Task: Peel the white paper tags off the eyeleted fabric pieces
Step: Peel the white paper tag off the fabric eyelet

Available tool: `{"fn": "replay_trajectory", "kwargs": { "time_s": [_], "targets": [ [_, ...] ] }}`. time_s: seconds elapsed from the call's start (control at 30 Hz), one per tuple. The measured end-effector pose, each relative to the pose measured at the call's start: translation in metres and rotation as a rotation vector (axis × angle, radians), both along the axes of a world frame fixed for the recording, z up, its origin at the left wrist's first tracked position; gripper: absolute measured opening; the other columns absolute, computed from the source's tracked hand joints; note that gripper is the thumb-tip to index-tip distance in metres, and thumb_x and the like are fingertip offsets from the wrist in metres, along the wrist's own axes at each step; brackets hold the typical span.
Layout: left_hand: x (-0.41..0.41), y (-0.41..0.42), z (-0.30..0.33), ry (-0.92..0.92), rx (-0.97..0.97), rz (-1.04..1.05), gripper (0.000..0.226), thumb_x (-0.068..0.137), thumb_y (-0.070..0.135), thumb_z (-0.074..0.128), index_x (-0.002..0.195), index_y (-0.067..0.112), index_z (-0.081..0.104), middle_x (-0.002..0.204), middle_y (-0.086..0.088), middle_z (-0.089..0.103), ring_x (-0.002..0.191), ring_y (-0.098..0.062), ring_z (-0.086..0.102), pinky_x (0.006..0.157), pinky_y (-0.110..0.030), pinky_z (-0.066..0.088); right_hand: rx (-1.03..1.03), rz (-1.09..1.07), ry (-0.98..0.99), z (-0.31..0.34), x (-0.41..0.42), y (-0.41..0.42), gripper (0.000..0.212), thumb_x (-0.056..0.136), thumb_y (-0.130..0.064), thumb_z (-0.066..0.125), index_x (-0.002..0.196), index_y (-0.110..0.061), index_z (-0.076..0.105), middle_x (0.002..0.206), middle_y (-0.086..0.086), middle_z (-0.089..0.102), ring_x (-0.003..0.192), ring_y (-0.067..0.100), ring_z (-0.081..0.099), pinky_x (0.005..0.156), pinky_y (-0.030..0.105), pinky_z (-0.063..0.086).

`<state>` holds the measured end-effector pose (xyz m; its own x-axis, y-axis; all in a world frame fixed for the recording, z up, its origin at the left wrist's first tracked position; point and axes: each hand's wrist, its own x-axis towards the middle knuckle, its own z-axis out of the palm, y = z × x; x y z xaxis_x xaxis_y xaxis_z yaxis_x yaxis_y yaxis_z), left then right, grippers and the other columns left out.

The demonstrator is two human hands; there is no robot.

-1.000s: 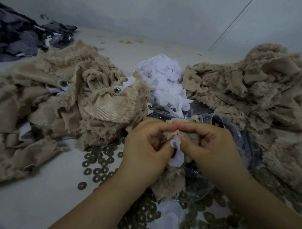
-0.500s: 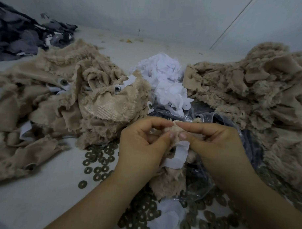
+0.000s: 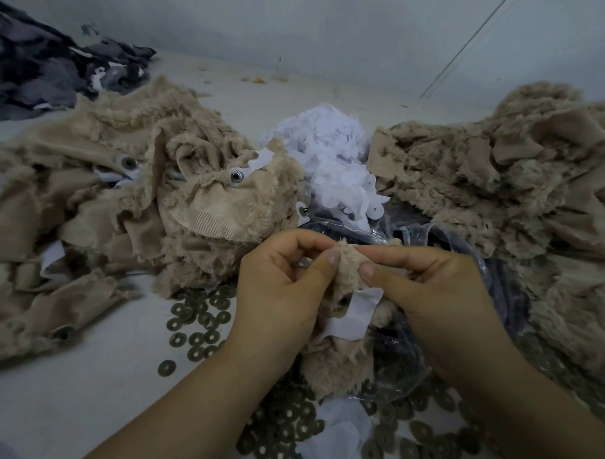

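Two hands meet at the centre of the head view, both pinching one fuzzy beige piece held up above the table. The left hand comes in from the lower left, thumb and curled forefinger nipping the piece's top edge; the right hand comes from the lower right, its thumb and forefinger gripping the same edge just beside them. A white tag hangs from the piece between the two palms, partly lifted, its upper end tucked behind the right thumb. The piece's eyelet is mostly hidden by the left hand. Behind lie a beige pile on the left, another pile on the right that is cut by the frame edge, and a heap of peeled tags between them. Washers are scattered below, many covered by the forearms. A clear bag under the right hand is hard to make out.
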<state>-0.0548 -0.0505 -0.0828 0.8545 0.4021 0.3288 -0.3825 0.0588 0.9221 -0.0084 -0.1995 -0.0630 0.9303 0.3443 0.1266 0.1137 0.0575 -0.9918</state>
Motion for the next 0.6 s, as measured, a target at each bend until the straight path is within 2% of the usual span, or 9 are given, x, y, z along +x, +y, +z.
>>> {"fn": "replay_trajectory", "kwargs": {
  "time_s": [0.03, 0.13, 0.17, 0.27, 0.37, 0.53, 0.6],
  "targets": [
    [-0.0006, -0.0006, 0.0002, 0.001, 0.027, -0.011, 0.009, 0.081, 0.006, 0.076, 0.082, 0.014, 0.072, 0.078, -0.005, 0.074, 0.067, -0.021, 0.07, 0.059, -0.03, 0.058, -0.006, 0.001, -0.004, -0.0001, 0.0001, -0.0003, 0.018, 0.075, -0.015, 0.075, 0.09, -0.02, 0.082, 0.088, 0.004, 0.08, 0.085, 0.02, 0.077, 0.073, 0.025, 0.061],
    [-0.0023, -0.0031, 0.0004, 0.035, 0.117, 0.004, 0.019, 0.071, 0.016, 0.085, 0.083, 0.018, 0.07, 0.078, -0.007, 0.073, 0.064, -0.04, 0.066, 0.053, -0.047, 0.059, -0.04, -0.008, -0.022, -0.0005, 0.0001, -0.0012, 0.024, 0.068, -0.026, 0.076, 0.091, -0.022, 0.082, 0.091, 0.002, 0.08, 0.089, 0.018, 0.077, 0.077, 0.026, 0.061],
    [-0.0021, -0.003, 0.0002, 0.041, 0.105, 0.008, 0.017, 0.072, 0.014, 0.082, 0.082, 0.018, 0.07, 0.077, -0.008, 0.072, 0.062, -0.041, 0.065, 0.053, -0.046, 0.058, -0.035, -0.009, -0.018, -0.0007, 0.0001, -0.0013, 0.024, 0.068, -0.026, 0.076, 0.091, -0.022, 0.082, 0.091, 0.003, 0.08, 0.089, 0.019, 0.077, 0.076, 0.027, 0.061],
    [-0.0003, 0.0002, 0.0, 0.041, 0.018, -0.018, 0.017, 0.077, 0.0, 0.075, 0.079, 0.016, 0.071, 0.076, -0.007, 0.073, 0.061, -0.023, 0.066, 0.057, -0.03, 0.058, 0.019, -0.009, 0.034, -0.0008, 0.0, -0.0003, 0.022, 0.067, -0.024, 0.075, 0.088, -0.02, 0.082, 0.089, 0.007, 0.079, 0.085, 0.023, 0.077, 0.072, 0.028, 0.062],
    [0.0015, 0.0022, 0.0007, 0.062, -0.085, -0.046, 0.027, 0.082, -0.009, 0.069, 0.075, 0.017, 0.073, 0.074, -0.008, 0.072, 0.065, -0.018, 0.066, 0.061, -0.025, 0.057, 0.092, 0.018, 0.138, -0.0007, 0.0003, 0.0016, 0.022, 0.066, -0.02, 0.074, 0.087, -0.017, 0.082, 0.089, 0.013, 0.079, 0.083, 0.028, 0.077, 0.07, 0.028, 0.061],
    [0.003, 0.0013, 0.0, 0.058, -0.094, -0.033, 0.028, 0.081, -0.008, 0.069, 0.072, 0.019, 0.07, 0.069, -0.008, 0.068, 0.062, -0.017, 0.062, 0.058, -0.025, 0.055, 0.121, 0.038, 0.207, -0.0007, 0.0011, 0.002, 0.025, 0.065, -0.019, 0.075, 0.087, -0.013, 0.082, 0.091, 0.017, 0.078, 0.086, 0.032, 0.076, 0.071, 0.031, 0.062],
    [0.0022, 0.0019, -0.0004, 0.05, -0.05, -0.014, 0.019, 0.077, 0.003, 0.071, 0.07, 0.02, 0.068, 0.064, -0.003, 0.065, 0.056, -0.013, 0.057, 0.051, -0.023, 0.05, 0.113, 0.035, 0.202, -0.0006, 0.0015, 0.0019, 0.024, 0.065, -0.018, 0.075, 0.087, -0.013, 0.082, 0.09, 0.016, 0.078, 0.082, 0.029, 0.077, 0.068, 0.028, 0.061]
  ]
}}
